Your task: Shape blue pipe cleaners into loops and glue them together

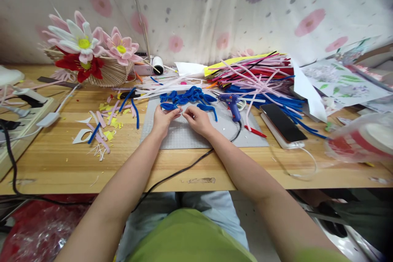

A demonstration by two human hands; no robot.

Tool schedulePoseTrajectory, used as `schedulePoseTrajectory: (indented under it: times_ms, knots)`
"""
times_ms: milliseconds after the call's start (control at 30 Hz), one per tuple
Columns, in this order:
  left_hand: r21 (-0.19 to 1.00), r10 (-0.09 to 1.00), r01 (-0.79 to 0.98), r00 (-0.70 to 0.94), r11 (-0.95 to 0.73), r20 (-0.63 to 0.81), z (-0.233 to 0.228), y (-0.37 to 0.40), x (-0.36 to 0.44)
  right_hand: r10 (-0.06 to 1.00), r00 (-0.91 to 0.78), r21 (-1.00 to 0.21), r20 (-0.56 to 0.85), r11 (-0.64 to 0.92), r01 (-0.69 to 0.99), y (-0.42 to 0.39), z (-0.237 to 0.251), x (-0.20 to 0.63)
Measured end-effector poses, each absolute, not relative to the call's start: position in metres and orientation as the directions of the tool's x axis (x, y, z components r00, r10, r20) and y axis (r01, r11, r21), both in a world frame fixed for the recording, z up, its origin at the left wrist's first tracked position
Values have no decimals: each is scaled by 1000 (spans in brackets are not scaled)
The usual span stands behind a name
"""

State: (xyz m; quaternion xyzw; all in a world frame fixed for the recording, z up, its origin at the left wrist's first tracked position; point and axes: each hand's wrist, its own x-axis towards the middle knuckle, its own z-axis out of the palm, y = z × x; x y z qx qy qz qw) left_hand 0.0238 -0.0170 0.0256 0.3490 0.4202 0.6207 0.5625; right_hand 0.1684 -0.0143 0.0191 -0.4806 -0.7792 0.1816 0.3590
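Observation:
My left hand (166, 122) grips a blue pipe-cleaner petal (169, 106) between thumb and fingers, above the grey cutting mat (184, 139). Close beside it, my right hand (196, 118) is pinched at the fingertips, near the petal's pale end; whatever lies in that pinch is too small to make out. Just beyond both hands lies a row of shaped blue pipe-cleaner pieces (187, 95). One curved blue piece (208, 109) rests by my right knuckles. To the right, a blue glue gun (231, 105) lies on the mat.
Bundled pipe cleaners (254, 73) lie at the back right, near a phone (283, 123) and a bagged cup (365, 137). Fuzzy flowers (89, 47) stand back left, above yellow and pink scraps (104, 127). A black cord (178, 170) crosses the table's front; a power strip (27, 127) sits left.

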Motion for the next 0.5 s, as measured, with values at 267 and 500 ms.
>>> schedulePoseTrajectory:
  times_ms: [267, 500]
  knots:
    - [909, 975, -414, -215, -37, -58, 28, -18, 27, 874, -314, -623, 372, 486, 613, -16, 21, 166]
    - [906, 980, -419, -195, -58, -28, 27, -19, 30, 873, -289, -630, 392, 484, 608, -16, 21, 166]
